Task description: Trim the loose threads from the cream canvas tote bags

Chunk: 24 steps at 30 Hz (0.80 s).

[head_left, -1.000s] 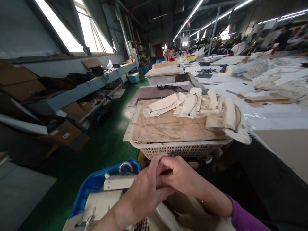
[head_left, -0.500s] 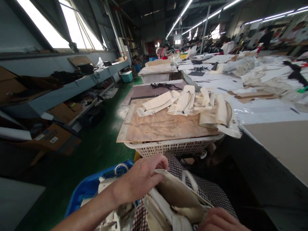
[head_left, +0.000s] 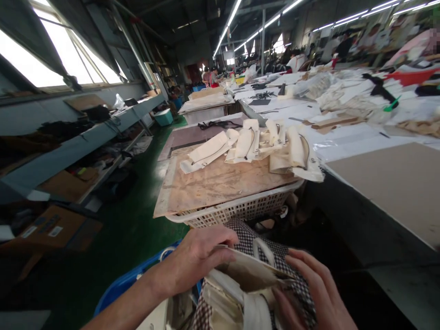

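A cream-white bag [head_left: 245,268] with a pale loop handle [head_left: 264,251] lies in my lap, on black-and-white checked cloth [head_left: 242,231]. My left hand [head_left: 202,254] pinches the bag's upper edge between thumb and fingers. At the bag's right end, my right hand [head_left: 314,288] has its fingers stretched apart, with the thumb side blurred near the opening. What lies deep inside the bag is hidden. Beside my left forearm, a blue tub [head_left: 118,288] holds more cream-white pieces, partly covered by the arm.
Ahead, a worn brown board [head_left: 206,192] rests on a white plastic basket [head_left: 237,211]. Several cream pieces with dark zips [head_left: 245,144] lie on it. A long work table [head_left: 388,169] runs along the right; a shelf bench [head_left: 68,142] lines the left wall. People work farther back.
My right hand has risen from the lower edge and spread its fingers at the bag's right end. The left hand keeps its pinch. The view has turned to the right.
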Each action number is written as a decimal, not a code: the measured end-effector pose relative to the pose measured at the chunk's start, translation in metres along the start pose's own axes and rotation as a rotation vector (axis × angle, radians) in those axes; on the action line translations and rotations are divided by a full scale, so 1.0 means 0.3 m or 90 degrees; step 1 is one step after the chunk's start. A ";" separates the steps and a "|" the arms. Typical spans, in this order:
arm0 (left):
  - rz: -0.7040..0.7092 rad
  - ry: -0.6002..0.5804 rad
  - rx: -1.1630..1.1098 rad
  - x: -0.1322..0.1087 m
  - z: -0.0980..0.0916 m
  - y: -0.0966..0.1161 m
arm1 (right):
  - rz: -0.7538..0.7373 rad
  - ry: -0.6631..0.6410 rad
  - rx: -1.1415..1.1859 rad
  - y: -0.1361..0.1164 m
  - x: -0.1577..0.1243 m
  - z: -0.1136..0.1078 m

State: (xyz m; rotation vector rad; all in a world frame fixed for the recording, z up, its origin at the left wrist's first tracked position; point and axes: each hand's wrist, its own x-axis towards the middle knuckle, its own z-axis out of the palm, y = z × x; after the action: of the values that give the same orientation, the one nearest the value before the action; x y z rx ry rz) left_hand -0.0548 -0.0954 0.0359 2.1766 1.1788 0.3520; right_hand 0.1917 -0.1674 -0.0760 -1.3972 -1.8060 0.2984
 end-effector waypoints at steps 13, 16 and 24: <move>0.001 0.000 -0.032 0.045 0.015 -0.041 | 0.192 -0.146 0.288 -0.012 0.056 0.021; -0.013 -0.009 -0.058 0.050 0.013 -0.038 | 0.159 -0.230 0.332 -0.001 0.084 0.008; -0.030 -0.015 -0.078 0.048 0.019 -0.049 | 0.191 -0.296 0.395 0.011 0.114 0.001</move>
State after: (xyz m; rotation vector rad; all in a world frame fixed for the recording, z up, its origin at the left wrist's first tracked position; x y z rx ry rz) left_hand -0.0534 -0.0801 0.0213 2.0392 1.1620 0.3682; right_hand 0.1921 -0.1357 -0.0628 -1.1908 -1.6269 1.3108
